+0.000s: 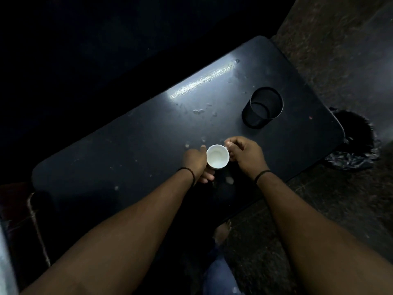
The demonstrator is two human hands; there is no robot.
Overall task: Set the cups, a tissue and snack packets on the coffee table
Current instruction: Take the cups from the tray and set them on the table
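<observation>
**Both hands hold a white cup over the dark coffee table**

A small white cup sits upright between the person's two hands, above the near middle of the coffee table. Its open mouth faces the camera and the inside looks pale and bare. Whether its base touches the tabletop cannot be told, since the hands hide it.

The left hand wraps the cup's left side, fingers curled under and around it, thumb up by the rim. The right hand pinches the cup's right side at the rim, with its fingers bent. Each wrist wears a thin dark band.

To the far right of the cup, well apart from it, a black cylindrical holder stands on the table with its mouth open. The tabletop is dark and glossy, with a streak of light across its far part and pale specks scattered around.

Beyond the table's right end, a bin lined with a black bag stands on the floor. A bare foot shows below the table's near edge.
</observation>
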